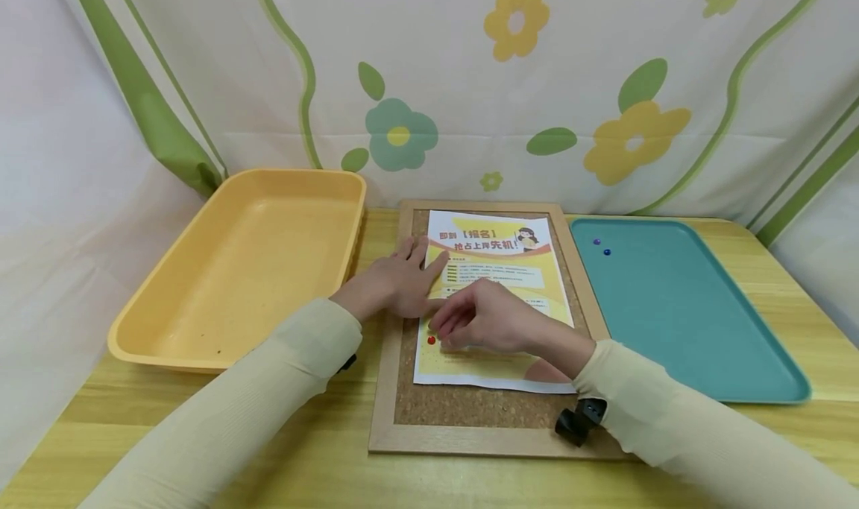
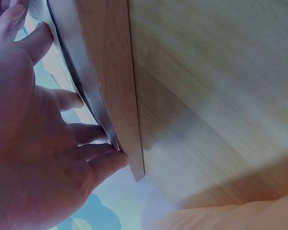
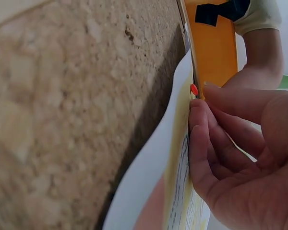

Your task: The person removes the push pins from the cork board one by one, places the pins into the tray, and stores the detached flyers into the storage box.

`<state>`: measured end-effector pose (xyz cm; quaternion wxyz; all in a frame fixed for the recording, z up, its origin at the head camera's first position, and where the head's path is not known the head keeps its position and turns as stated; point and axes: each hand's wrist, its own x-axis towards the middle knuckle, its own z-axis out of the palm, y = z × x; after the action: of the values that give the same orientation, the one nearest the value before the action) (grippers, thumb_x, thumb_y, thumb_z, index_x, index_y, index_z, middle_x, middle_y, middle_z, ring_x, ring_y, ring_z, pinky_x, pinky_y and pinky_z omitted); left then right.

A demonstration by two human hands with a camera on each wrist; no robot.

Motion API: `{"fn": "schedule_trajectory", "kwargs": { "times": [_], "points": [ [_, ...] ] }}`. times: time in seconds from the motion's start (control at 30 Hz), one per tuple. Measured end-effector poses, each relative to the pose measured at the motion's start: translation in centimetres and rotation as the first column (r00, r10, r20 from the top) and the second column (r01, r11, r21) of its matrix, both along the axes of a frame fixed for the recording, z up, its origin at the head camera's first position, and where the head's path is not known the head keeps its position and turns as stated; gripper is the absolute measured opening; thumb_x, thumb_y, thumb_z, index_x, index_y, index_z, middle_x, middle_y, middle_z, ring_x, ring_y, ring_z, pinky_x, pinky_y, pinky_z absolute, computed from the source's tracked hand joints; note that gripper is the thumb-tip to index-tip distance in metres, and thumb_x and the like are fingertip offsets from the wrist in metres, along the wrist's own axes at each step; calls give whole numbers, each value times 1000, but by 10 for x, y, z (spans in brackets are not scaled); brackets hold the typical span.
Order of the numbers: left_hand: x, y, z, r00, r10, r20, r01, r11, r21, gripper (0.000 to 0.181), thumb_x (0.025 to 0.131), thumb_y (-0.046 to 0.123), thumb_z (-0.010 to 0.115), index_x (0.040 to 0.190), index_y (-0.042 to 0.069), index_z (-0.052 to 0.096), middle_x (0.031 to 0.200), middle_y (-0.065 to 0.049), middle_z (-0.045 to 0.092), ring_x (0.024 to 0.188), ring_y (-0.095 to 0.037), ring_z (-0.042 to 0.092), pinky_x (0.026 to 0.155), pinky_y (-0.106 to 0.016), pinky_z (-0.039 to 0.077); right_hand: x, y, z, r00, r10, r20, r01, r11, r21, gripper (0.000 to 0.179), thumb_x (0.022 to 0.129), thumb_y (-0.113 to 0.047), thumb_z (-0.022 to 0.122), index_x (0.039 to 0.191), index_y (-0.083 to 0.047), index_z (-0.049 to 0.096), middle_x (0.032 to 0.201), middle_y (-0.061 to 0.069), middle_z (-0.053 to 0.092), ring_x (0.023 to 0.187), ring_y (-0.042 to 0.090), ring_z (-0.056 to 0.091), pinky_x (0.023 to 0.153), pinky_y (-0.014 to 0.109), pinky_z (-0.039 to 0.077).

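A printed flyer (image 1: pixel 493 233) lies on a wood-framed cork board (image 1: pixel 463 408); its near edge lifts off the cork in the right wrist view. On the flyer's lower left sits a red pin head (image 1: pixel 431 340). My right hand (image 1: pixel 493 319) is bent over the flyer, thumb and fingertips beside the red pin head (image 3: pixel 194 89) with a gap between them; whether they touch it is unclear. With fingers spread, my left hand (image 1: pixel 406 285) rests along the board's left side, its thumb on the flyer. In the left wrist view, fingertips (image 2: pixel 117 158) touch the wooden frame (image 2: pixel 110 72).
A deep yellow tray (image 1: pixel 268 196) stands left of the board. To the right, a flat teal tray (image 1: pixel 698 330) holds a purple pin (image 1: pixel 596 241) and a blue pin (image 1: pixel 607 253) near its far left corner. A flowered curtain (image 1: pixel 463 62) hangs behind the wooden table (image 1: pixel 282 449).
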<state>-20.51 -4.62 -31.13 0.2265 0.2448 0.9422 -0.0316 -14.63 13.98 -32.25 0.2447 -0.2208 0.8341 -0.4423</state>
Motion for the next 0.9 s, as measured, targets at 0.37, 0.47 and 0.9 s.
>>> {"fn": "schedule_trajectory", "kwargs": {
  "times": [0.37,0.47,0.9],
  "points": [
    [0,0,1,1000,2,3,-2,1000,-3,89,106,70,40,173,26,1,179,-17,-10,167,-38,-7,130,-58,26,-2,-6,0,999,36,-37,-33,997,73,13,91,-3,80,101,-9,84,87,-1,81,79,7,73,78,26,58],
    [-1,0,0,1000,-2,-1,2,1000,-10,90,106,70,40,173,26,1,179,-17,-10,167,-39,-7,129,-58,28,-2,-7,-1,997,41,-59,-36,995,88,11,91,-4,81,97,-12,85,85,-2,81,77,7,72,77,27,58],
    [-1,0,-2,1000,-18,-14,18,1000,-16,88,107,66,43,173,24,3,179,-18,-8,167,-39,-6,129,-56,30,0,-15,-2,997,-8,-79,19,990,142,11,89,-9,83,83,-17,85,75,-5,78,70,7,68,71,27,54]
  ]
}}
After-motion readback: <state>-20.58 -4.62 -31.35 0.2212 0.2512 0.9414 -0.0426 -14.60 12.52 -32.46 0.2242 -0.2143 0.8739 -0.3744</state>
